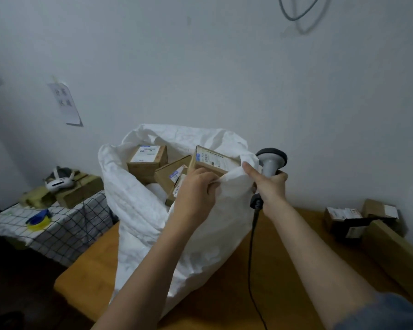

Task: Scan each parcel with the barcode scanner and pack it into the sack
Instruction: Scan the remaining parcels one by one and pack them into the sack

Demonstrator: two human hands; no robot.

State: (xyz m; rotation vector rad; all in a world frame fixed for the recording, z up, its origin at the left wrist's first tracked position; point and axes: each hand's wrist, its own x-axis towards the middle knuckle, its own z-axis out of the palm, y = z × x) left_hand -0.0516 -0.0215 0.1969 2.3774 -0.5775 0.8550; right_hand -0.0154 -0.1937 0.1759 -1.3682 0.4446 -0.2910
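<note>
1. Two bare forearms reach forward over a wooden surface (284,270); a grey-blue sleeve (379,313) shows at the lower right.
2. A black cable (250,258) hangs down from the barcode scanner (271,164) across the surface toward the bottom edge.
3. The left hand (196,189) has its fingers curled, pinching the near rim of the white sack (138,210). A labelled parcel (212,160) lies tilted just beyond its knuckles, at the sack's mouth; whether the hand also touches it cannot be told.
4. The right hand (270,184) grips the grey handle of the barcode scanner, its dark head uppermost. The thumb is stretched out against a fold of the sack's rim.
5. The sack stands open on the surface, its mouth wide. Inside lie more cardboard parcels: one box (147,160) with a white label toward the far left, another (171,175) leaning near the middle.
6. At the right, near the wall, several small boxes (358,217) lie clustered on the surface, with a long flat carton (396,253) beside them.
7. To the left, a checked cloth (65,225) covers a lower stand, bearing a blue-and-yellow tape roll (38,220), a cardboard box (81,191) and a white headset (59,179).
8. On the far wall hangs a paper note (66,103), and a grey cable loop (298,10) shows at the top.
</note>
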